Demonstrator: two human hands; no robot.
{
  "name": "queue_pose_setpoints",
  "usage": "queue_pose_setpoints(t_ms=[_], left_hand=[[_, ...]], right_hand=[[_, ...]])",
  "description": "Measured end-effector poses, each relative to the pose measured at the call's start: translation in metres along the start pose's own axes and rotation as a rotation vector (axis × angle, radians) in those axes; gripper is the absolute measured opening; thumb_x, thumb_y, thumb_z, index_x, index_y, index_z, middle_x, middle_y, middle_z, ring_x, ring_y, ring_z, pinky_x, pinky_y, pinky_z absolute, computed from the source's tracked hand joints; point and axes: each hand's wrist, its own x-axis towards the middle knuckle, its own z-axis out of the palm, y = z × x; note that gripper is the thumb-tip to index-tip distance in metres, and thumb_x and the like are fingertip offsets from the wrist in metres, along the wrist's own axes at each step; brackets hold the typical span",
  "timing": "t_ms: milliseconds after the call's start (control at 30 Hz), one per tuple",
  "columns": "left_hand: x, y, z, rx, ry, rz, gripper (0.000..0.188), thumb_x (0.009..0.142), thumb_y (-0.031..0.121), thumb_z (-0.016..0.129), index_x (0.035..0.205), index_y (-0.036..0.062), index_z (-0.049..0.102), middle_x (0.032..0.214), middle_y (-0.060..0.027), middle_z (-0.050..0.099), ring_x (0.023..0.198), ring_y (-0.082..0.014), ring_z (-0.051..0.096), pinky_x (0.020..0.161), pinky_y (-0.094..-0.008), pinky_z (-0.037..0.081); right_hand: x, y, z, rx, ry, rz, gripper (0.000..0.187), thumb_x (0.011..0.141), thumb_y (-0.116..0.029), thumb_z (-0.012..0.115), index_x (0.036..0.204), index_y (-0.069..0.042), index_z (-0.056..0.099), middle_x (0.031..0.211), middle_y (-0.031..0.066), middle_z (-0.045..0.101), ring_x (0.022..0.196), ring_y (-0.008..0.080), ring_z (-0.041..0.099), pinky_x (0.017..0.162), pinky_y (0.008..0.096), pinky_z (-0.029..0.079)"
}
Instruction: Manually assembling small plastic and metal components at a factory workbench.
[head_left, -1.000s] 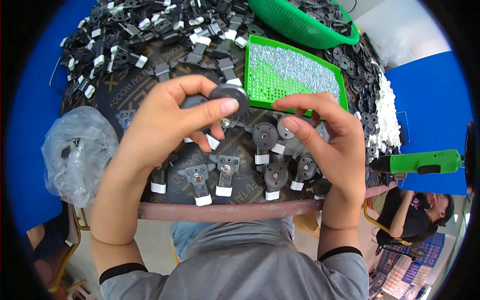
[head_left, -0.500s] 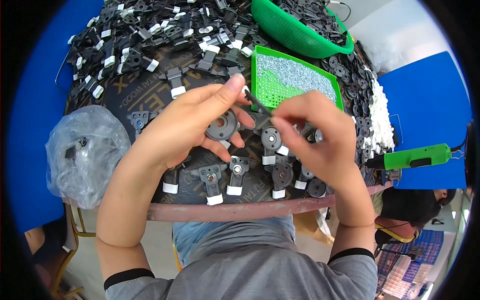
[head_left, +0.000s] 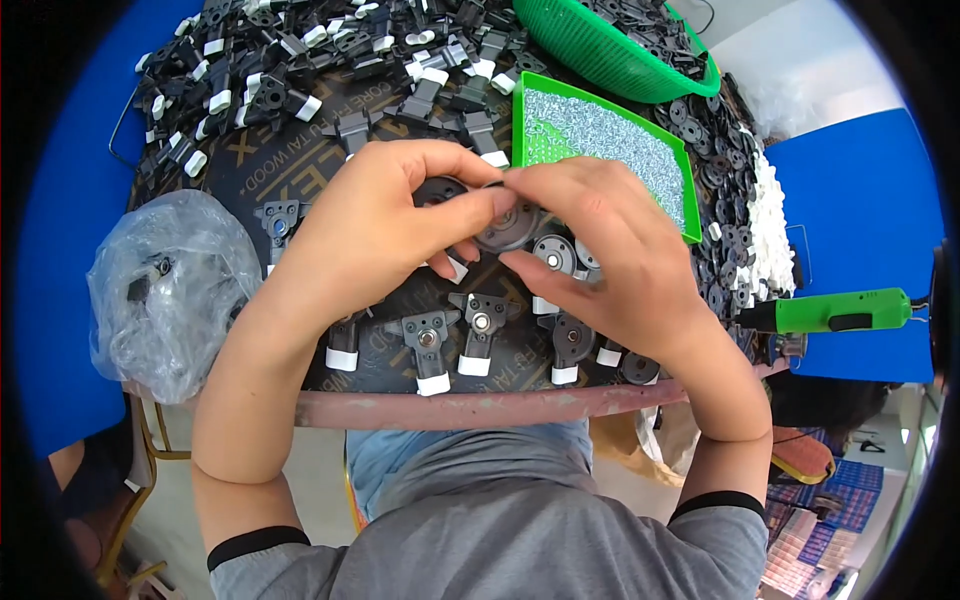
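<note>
My left hand (head_left: 385, 225) and my right hand (head_left: 610, 245) meet over the middle of a dark wooden table (head_left: 300, 160). Both pinch a grey round disc part (head_left: 508, 228) between their fingertips, above a bracket whose shape is hidden. Below the hands lies a row of black brackets (head_left: 430, 335) with white ends and round metal centres.
A big heap of black and white brackets (head_left: 300, 50) covers the far side. A green tray of small screws (head_left: 600, 150) lies right of the hands, a green basket (head_left: 620, 50) behind it. Black discs (head_left: 725, 230) and white pieces (head_left: 770, 230) pile at the right. A green electric screwdriver (head_left: 840, 312) hangs right; a plastic bag (head_left: 165, 290) sits left.
Both hands have come together over the middle row. The left hand has brought the disc right and down, and the right hand's fingers have closed on it too.
</note>
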Motion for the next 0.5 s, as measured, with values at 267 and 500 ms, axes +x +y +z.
queue_pose_setpoints(t_ms=[267, 500], left_hand=[[0.004, -0.001, -0.03, 0.261, 0.355, 0.174, 0.023, 0.095, 0.018, 0.059, 0.111, 0.0044, 0.066, 0.096, 0.0, 0.066, 0.077, -0.0046, 0.057, 0.063, -0.0198, 0.047], [0.005, -0.007, -0.021, 0.479, 0.302, 0.123, 0.025, 0.095, 0.011, 0.053, 0.118, 0.0047, 0.061, 0.106, -0.0011, 0.062, 0.087, -0.0077, 0.058, 0.07, -0.0222, 0.048]], right_hand=[[-0.012, 0.009, 0.029, 0.045, -0.075, 0.259, 0.049, 0.065, -0.011, 0.083, 0.11, -0.004, 0.065, 0.101, 0.0114, 0.064, 0.093, 0.0291, 0.061, 0.08, 0.0362, 0.052], [-0.014, 0.009, 0.042, 0.019, -0.09, 0.29, 0.044, 0.066, -0.014, 0.084, 0.104, -0.002, 0.064, 0.101, 0.0127, 0.063, 0.095, 0.0309, 0.058, 0.084, 0.0384, 0.049]])
